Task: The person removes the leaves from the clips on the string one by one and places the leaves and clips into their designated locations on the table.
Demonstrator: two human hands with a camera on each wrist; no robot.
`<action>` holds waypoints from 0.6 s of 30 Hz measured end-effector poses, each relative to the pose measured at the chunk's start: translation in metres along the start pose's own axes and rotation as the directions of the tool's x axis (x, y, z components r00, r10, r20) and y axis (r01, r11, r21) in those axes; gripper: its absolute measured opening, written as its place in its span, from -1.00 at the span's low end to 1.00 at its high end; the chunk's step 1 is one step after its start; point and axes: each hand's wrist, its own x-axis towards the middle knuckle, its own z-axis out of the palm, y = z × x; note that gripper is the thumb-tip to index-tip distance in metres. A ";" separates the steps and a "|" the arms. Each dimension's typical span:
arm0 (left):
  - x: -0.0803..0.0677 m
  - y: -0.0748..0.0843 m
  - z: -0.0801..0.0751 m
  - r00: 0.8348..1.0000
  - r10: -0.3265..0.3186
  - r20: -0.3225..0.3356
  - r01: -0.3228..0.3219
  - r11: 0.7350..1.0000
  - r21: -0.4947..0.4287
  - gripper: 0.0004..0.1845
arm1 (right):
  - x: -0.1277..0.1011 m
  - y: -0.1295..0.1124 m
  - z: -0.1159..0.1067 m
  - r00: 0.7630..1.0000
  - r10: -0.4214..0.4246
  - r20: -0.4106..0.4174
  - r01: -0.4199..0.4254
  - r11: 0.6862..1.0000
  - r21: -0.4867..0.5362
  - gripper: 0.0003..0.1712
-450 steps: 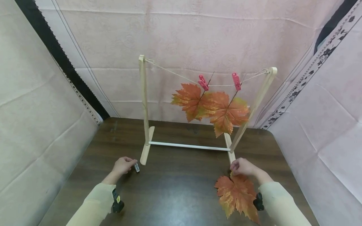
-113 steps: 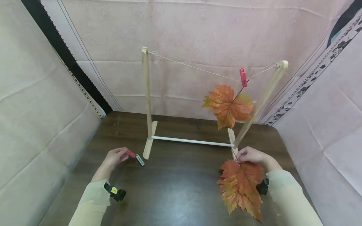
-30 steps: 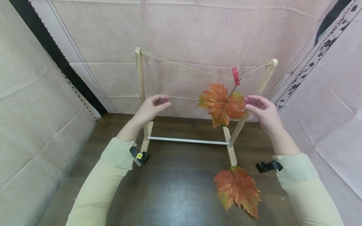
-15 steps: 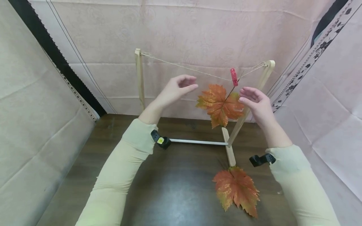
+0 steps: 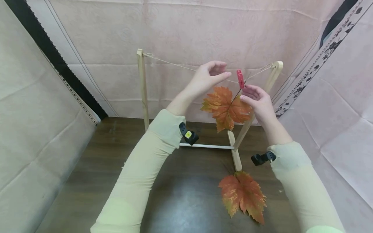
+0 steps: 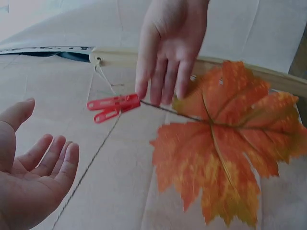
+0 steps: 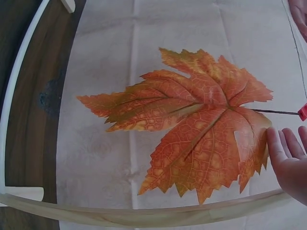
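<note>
Leaf (image 5: 243, 196) number one lay flat on the counter (image 5: 96, 171), nearest the viewer, by the rack's foot. Farther back, the right hand (image 5: 256, 100) was raised with straight fingers just beside the red clothespin (image 5: 240, 78), gripping nothing. The left hand (image 5: 208, 77) hovered with fingers relaxed, left of the pin. A second leaf (image 5: 225, 106) hung pinned on the string (image 5: 175, 64).

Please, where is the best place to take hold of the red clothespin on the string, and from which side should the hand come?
Probably pinch the red clothespin by its upper free ends, above the string, coming from the left side, where the left hand is open. Its lower jaws clamp the stem of the hanging leaf, and the right hand is at the stem.
</note>
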 end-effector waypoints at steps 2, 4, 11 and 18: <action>0.006 0.003 0.004 1.000 0.007 -0.014 -0.007 1.000 -0.022 -0.44 | 0.002 0.001 0.001 1.000 0.013 -0.011 -0.013 1.000 -0.023 -0.49; 0.011 0.006 0.008 1.000 0.004 -0.030 -0.005 0.999 -0.043 -0.44 | 0.004 0.003 0.001 0.999 0.028 -0.021 -0.029 0.999 -0.046 -0.46; 0.026 0.007 0.024 0.998 -0.007 -0.065 0.006 1.000 -0.019 -0.44 | 0.008 0.008 0.001 0.997 0.069 -0.040 -0.078 0.959 -0.273 -0.44; 0.033 0.006 0.035 0.999 -0.030 -0.035 0.031 0.999 0.043 -0.41 | 0.011 0.011 0.003 0.997 0.069 -0.030 -0.075 0.932 -0.354 -0.40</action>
